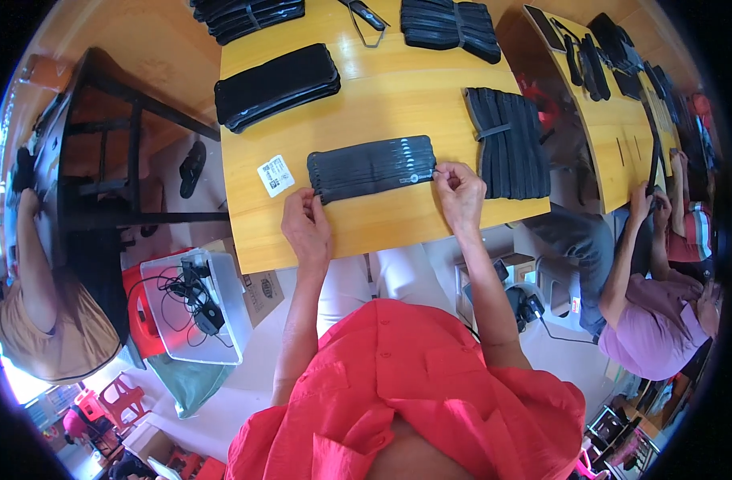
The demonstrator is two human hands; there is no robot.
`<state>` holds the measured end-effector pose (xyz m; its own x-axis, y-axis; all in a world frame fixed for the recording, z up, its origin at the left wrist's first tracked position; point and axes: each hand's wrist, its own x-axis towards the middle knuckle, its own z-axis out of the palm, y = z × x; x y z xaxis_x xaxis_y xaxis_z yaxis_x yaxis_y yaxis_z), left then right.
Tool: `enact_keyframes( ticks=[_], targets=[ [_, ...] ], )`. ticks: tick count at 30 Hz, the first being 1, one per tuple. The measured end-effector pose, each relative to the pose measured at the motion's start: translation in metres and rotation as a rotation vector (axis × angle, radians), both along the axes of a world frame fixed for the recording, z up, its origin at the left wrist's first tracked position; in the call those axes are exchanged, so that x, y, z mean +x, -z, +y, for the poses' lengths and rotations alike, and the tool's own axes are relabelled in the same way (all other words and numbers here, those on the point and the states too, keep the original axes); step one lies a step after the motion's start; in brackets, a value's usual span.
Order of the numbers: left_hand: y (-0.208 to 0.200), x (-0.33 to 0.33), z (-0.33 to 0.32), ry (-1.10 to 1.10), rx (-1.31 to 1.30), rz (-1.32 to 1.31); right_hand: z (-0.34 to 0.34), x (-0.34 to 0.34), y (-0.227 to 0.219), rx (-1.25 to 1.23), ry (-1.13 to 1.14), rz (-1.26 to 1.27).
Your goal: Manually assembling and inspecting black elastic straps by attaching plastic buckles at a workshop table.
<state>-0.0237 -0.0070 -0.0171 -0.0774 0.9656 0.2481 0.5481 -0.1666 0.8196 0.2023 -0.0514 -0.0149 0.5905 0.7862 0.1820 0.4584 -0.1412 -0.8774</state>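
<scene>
A flat, ribbed black piece (372,168) with light printed marks toward its right end lies on the yellow table (366,228). My left hand (307,227) pinches its near left corner between thumb and fingers. At the right edge, my right hand (460,194) grips the near corner the same way. The piece stretches flat between both hands. Left of it is a white printed label (276,176). Close to my right hand sits a banded bundle of black strips (510,144).
A stack of black pieces (278,86) lies at the table's left, with more bundles (450,26) and scissors (366,16) at the far edge. A clear bin of cables (192,308) stands left below. People work at tables on both sides.
</scene>
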Motion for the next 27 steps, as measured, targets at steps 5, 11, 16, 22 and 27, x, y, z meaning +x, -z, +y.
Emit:
enact_keyframes(
  ticks=[5, 11, 16, 22, 27],
  targets=[
    [0.002, -0.001, 0.001, 0.000, -0.021, 0.005, 0.001, 0.001, 0.000, -0.044, 0.005, 0.048],
    [0.003, -0.003, 0.003, 0.008, -0.049, 0.017, 0.003, 0.001, -0.002, -0.068, 0.014, 0.047],
    [-0.002, -0.003, 0.006, 0.024, -0.056, 0.052, 0.008, 0.005, -0.003, -0.117, -0.009, 0.014],
    [-0.016, -0.003, 0.010, 0.055, -0.140, 0.100, 0.012, 0.009, -0.004, -0.198, -0.016, -0.041],
    [-0.020, -0.008, 0.012, 0.073, -0.236, 0.048, 0.011, 0.005, -0.011, -0.204, -0.008, -0.099]
  ],
)
